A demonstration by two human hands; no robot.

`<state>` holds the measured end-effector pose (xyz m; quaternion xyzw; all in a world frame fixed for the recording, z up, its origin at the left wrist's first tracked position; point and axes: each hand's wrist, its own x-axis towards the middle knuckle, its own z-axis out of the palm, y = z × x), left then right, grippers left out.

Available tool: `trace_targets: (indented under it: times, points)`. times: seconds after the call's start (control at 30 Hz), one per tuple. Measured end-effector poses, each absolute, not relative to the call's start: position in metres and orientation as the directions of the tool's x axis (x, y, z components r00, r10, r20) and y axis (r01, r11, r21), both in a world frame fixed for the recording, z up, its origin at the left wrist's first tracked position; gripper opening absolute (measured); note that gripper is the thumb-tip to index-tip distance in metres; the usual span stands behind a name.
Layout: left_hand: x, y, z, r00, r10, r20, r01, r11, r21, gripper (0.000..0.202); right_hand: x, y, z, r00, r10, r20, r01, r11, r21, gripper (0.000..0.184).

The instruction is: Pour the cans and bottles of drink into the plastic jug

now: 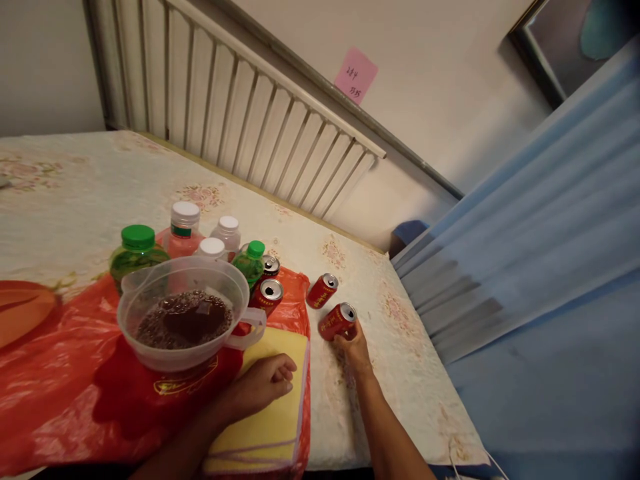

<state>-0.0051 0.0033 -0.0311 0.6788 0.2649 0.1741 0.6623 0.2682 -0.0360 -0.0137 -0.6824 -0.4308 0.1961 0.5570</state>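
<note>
Your floral cloth [395, 363] spans most of the work area, red plastic sheet [45, 393] over its left part. Right forearm [387, 420]: enters from the bottom edge, slants up and left over bare floral cloth, reaches farther forward than your left. Left forearm [200, 423]: enters lower left, runs up and right in front of the jug [175, 359], which sits on the sheet, handle toward your right, foamy dark liquid [200, 320] inside. Yellow cloth [273, 427], lilac edging, lies on the sheet under your left hand [265, 381]. That hand is turned on its side, thumb below, fingers loosely curled, nothing in them; can't tell if it rests on the cloth or hovers. Your right hand [356, 345] is at the near-right side of the front can [334, 325], just off the sheet's right edge, thumb and fingers grasping it low on the body. Can't tell whether its base touches the cloth. Second can [320, 293] stands just beyond it, free of both hands. Two more, the near sheet can [263, 302] and the far sheet can [271, 265], stand right of the jug, left of your right hand.
</note>
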Motion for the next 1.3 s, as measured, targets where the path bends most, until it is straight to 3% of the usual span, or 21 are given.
trace_targets:
  times: [0.17,0.3,0.4,0.53,0.6,0.67,0.8,0.97,1.3]
  points:
    - [-0.005,0.004,-0.030,0.798,0.592,-0.109,0.128,0.010,0.992,0.033,0.266,-0.037,-0.014,0.582,0.806,0.107,0.356,-0.134,-0.925,0.060]
    - [-0.006,0.003,-0.028,0.794,0.598,-0.110,0.141,-0.005,0.990,0.032,0.263,-0.040,-0.011,0.474,0.876,0.089,0.289,-0.059,-0.956,0.069]
    - [-0.006,0.003,-0.028,0.793,0.598,-0.113,0.145,-0.005,0.989,0.033,0.262,-0.040,-0.008,0.391,0.917,0.081,0.235,-0.015,-0.972,0.063]
    - [-0.005,0.003,-0.029,0.791,0.600,-0.115,0.146,-0.003,0.989,0.032,0.256,-0.039,-0.004,0.441,0.895,0.067,0.335,-0.095,-0.938,0.059]
    - [-0.005,0.003,-0.030,0.793,0.599,-0.112,0.142,-0.004,0.990,0.031,0.250,-0.040,0.000,0.514,0.842,0.166,0.491,-0.129,-0.862,0.058]
    - [-0.005,0.003,-0.029,0.794,0.599,-0.107,0.138,-0.007,0.990,0.031,0.243,-0.042,0.008,0.521,0.777,0.353,0.664,-0.108,-0.740,0.055]
    - [-0.007,0.002,-0.028,0.794,0.600,-0.095,0.121,-0.004,0.993,0.031,0.226,-0.046,0.035,0.341,0.703,0.624,0.863,0.029,-0.504,0.046]
    - [-0.009,0.001,-0.021,0.794,0.599,-0.102,0.115,0.017,0.993,0.031,0.203,-0.041,0.072,0.149,0.718,0.680,0.924,0.143,-0.354,0.043]
    - [-0.009,-0.003,-0.020,0.776,0.620,-0.121,0.114,0.051,0.992,0.032,0.147,-0.009,0.143,-0.233,0.651,0.723,0.926,0.376,-0.040,0.064]
